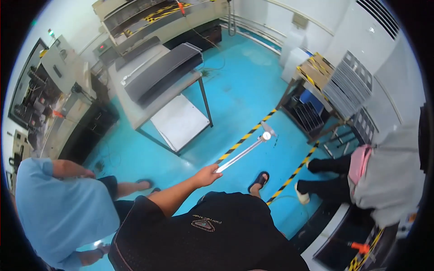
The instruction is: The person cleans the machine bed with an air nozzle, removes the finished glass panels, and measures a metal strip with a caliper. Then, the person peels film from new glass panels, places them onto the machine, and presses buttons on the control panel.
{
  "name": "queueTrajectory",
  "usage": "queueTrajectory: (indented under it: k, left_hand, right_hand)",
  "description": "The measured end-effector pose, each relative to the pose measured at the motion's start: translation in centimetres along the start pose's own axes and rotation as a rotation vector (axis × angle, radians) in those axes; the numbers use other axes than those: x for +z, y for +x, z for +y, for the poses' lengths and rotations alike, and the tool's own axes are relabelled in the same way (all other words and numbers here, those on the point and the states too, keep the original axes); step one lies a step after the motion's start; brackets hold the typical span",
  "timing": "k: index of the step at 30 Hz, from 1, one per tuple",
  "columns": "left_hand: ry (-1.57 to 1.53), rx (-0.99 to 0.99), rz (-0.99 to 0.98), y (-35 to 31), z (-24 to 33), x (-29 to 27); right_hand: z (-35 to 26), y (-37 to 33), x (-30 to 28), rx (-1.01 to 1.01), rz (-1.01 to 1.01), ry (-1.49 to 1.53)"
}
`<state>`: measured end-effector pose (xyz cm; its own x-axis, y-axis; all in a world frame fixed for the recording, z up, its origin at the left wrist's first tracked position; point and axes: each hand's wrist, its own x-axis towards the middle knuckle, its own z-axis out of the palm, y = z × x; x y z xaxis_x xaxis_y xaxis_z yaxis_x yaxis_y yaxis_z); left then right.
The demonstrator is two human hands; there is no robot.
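Left hand (208, 175): bare, extended forward from a black sleeve, fingers clamped on the near end of a long silver dial caliper (242, 154). Right hand: not in view, so its state cannot be told. Caliper: held aslant above the blue floor (244, 90), its head and round white dial (266, 135) pointed away from the body; whether its jaws stand apart cannot be made out at this size. Beneath it in the view, a yellow-and-black floor strip (244, 138) is shown, running at much the same slant. Handling note: since the instrument is gripped by one end (the heavier-looking one being left outermost), a firm hold is judged to be needed, and steadier support would likely be given by a grip nearer the head. The dial is best guarded from knocks, and the reach best shortened near others. Surroundings: a table (140, 116), by which a dark curved panel (162, 74) is borne on top and a white sheet (178, 122) below; a co-worker in light blue (68, 207) is placed at left, a co-worker in grey (389, 167) at right.
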<state>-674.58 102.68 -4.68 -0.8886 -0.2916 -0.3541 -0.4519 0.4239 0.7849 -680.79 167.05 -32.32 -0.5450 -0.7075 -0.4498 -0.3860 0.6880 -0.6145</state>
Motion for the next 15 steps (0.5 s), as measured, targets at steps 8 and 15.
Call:
queueTrajectory:
  k: [8, 15]
  left_hand:
    - [-0.5, -0.178, 0.555, 19.2, 4.7, -9.0]
    - [-1.261, -0.065, 0.888, 31.5, 13.4, -25.8]
  right_hand:
    - [11.9, 29.2, -28.4, -0.305, -0.496, -0.53]
    - [-11.2, 62.9, -52.9, 0.337, 0.067, 0.482]
